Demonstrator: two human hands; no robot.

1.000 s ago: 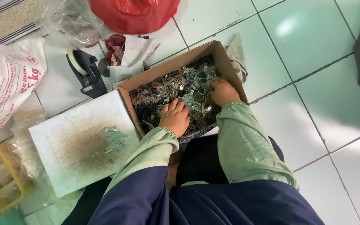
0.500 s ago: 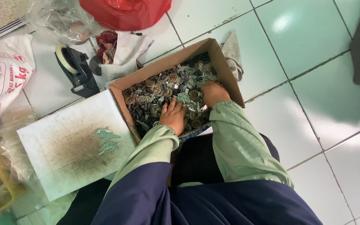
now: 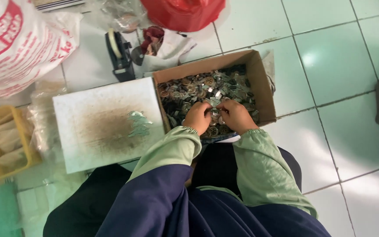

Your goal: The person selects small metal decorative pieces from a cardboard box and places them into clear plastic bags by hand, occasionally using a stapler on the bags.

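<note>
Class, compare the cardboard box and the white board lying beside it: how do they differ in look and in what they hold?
The cardboard box is brown with raised walls; the white board is flat and stained brownish in the middle. The box is packed with small metal pieces, while the board carries only a small greenish heap. Both hands, left hand and right hand, are in the box; neither touches the board. Both rest on the tiled floor.

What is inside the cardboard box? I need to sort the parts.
The cardboard box is full of small metal pieces, round brownish ones and silvery bits. Both hands, left and right, cover the near part, so what they hold and the box bottom cannot be seen.
</note>
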